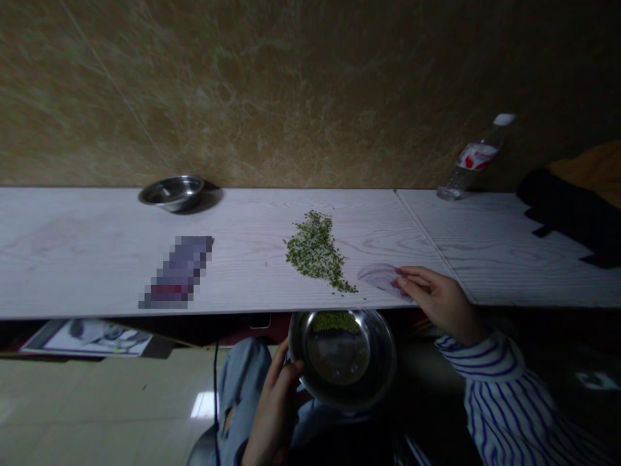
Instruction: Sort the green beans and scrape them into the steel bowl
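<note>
My left hand (279, 398) is closed on the left rim of a steel bowl (383, 362), which sits just below the table's front edge. Small green beans or grains (334, 321) lie against its far inner wall. Between the fingers and thumb of my right hand (444, 301) is a clear, half-round plastic protractor (378, 277), low over the tabletop or touching it; I cannot tell which. Just left of it spreads a loose pile of small green grains mixed with white ones (315, 249), its tail pointing toward the protractor.
A second steel bowl (172, 194) stands at the back left of the white wooden table (252, 259). In front of it lies a blurred-out flat object (179, 272). A plastic bottle (473, 162) stands by the wall, with dark cloth (572, 207) at far right. A table seam runs on the right.
</note>
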`<move>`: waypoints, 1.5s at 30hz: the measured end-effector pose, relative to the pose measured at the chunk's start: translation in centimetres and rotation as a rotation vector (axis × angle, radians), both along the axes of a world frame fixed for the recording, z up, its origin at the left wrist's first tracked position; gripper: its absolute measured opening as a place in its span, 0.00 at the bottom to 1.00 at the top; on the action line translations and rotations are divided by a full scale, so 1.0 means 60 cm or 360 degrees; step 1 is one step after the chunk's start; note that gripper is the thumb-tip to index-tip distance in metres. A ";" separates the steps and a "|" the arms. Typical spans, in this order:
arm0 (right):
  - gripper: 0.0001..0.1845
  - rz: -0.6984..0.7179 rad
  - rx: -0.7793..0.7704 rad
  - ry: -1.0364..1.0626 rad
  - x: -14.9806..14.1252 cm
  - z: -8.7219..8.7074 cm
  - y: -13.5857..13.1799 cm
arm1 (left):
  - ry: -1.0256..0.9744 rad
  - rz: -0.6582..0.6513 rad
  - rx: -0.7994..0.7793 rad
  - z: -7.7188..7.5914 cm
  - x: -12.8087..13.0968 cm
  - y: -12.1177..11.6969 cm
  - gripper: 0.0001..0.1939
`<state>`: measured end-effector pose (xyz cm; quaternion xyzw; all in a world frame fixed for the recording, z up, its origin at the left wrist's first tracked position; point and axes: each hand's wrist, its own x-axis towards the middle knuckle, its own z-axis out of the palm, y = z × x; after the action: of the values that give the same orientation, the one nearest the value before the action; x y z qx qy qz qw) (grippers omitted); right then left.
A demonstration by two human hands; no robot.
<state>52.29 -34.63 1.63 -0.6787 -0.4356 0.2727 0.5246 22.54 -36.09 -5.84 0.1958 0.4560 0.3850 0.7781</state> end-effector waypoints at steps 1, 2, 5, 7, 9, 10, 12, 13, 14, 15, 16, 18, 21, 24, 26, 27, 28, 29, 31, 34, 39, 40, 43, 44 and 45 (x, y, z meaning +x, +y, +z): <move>0.20 0.0015 -0.0013 -0.0015 0.003 0.002 -0.004 | -0.0002 -0.0005 0.0001 0.000 0.000 0.000 0.34; 0.20 0.0046 -0.0025 -0.0031 0.004 0.004 -0.008 | 0.0003 -0.0005 -0.0001 0.000 0.000 0.000 0.33; 0.19 0.0188 -0.0037 -0.0089 -0.001 0.002 -0.008 | 0.0021 -0.0011 -0.0007 -0.001 0.001 0.001 0.33; 0.18 0.0297 -0.0034 -0.0147 -0.009 -0.002 0.000 | 0.0009 -0.0028 -0.0002 -0.002 0.001 0.002 0.35; 0.15 0.0393 -0.0034 -0.0234 -0.017 -0.006 0.014 | 0.0003 -0.0029 -0.0003 -0.003 0.002 0.001 0.37; 0.14 0.0428 -0.0029 -0.0277 -0.021 -0.007 0.022 | 0.0019 -0.0022 -0.0011 -0.002 0.002 0.001 0.38; 0.13 0.0489 -0.0013 -0.0344 -0.025 -0.007 0.039 | 0.0068 0.0002 -0.0021 -0.001 0.004 -0.001 0.38; 0.13 0.0517 -0.0003 -0.0362 -0.026 -0.006 0.047 | 0.0093 0.0009 -0.0022 0.001 0.004 -0.002 0.38; 0.13 0.0539 0.0005 -0.0373 -0.026 -0.006 0.055 | 0.0108 0.0013 -0.0024 0.002 0.005 -0.003 0.38; 0.14 0.0559 0.0009 -0.0377 -0.026 -0.005 0.063 | 0.0112 0.0016 -0.0027 0.003 0.006 -0.003 0.38; 0.14 0.0578 0.0014 -0.0375 -0.026 -0.004 0.071 | 0.0107 0.0022 -0.0032 0.004 0.007 -0.003 0.38; 0.14 0.0615 0.0027 -0.0359 -0.025 -0.005 0.086 | 0.0101 0.0030 -0.0053 0.005 0.009 -0.004 0.38; 0.14 0.0639 0.0057 -0.0342 -0.025 -0.007 0.106 | 0.0120 0.0025 -0.0068 0.003 0.010 -0.003 0.39; 0.13 0.0646 0.0077 -0.0328 -0.028 -0.006 0.122 | 0.0114 0.0000 -0.0054 -0.001 0.010 -0.003 0.38; 0.13 0.0649 0.0095 -0.0301 -0.029 -0.004 0.127 | 0.0106 -0.0008 -0.0047 -0.003 0.010 -0.004 0.38; 0.14 0.0640 0.0107 -0.0282 -0.028 -0.003 0.127 | 0.0104 -0.0006 -0.0047 -0.004 0.010 -0.004 0.38; 0.14 0.0620 0.0121 -0.0265 -0.027 -0.002 0.127 | 0.0103 -0.0003 -0.0048 -0.004 0.010 -0.004 0.38; 0.14 0.0588 0.0134 -0.0252 -0.024 -0.002 0.125 | 0.0104 -0.0001 -0.0052 -0.003 0.010 -0.005 0.38; 0.16 0.0492 0.0151 -0.0241 -0.016 -0.004 0.118 | 0.0106 0.0003 -0.0062 -0.001 0.010 -0.006 0.39; 0.18 0.0303 0.0161 -0.0251 0.002 -0.012 0.104 | 0.0125 0.0002 -0.0073 0.003 0.010 -0.006 0.39; 0.20 0.0078 0.0166 -0.0232 0.024 -0.029 0.086 | 0.0148 0.0000 -0.0086 0.004 0.011 -0.006 0.40; 0.20 0.0059 0.0167 -0.0240 0.027 -0.031 0.085 | 0.0149 -0.0001 -0.0093 0.003 0.011 -0.006 0.40; 0.19 0.0052 0.0146 -0.0289 0.029 -0.032 0.086 | 0.0144 -0.0001 -0.0099 0.001 0.013 -0.007 0.40; 0.19 0.0064 0.0137 -0.0305 0.029 -0.032 0.087 | 0.0149 -0.0003 -0.0101 -0.001 0.013 -0.007 0.40; 0.18 0.0082 0.0129 -0.0315 0.030 -0.031 0.087 | 0.0155 -0.0004 -0.0099 -0.002 0.014 -0.007 0.40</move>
<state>54.07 -29.42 -0.23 -0.6692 -0.5131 0.1999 0.4989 23.36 -36.53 -5.94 0.1906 0.5050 0.3596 0.7612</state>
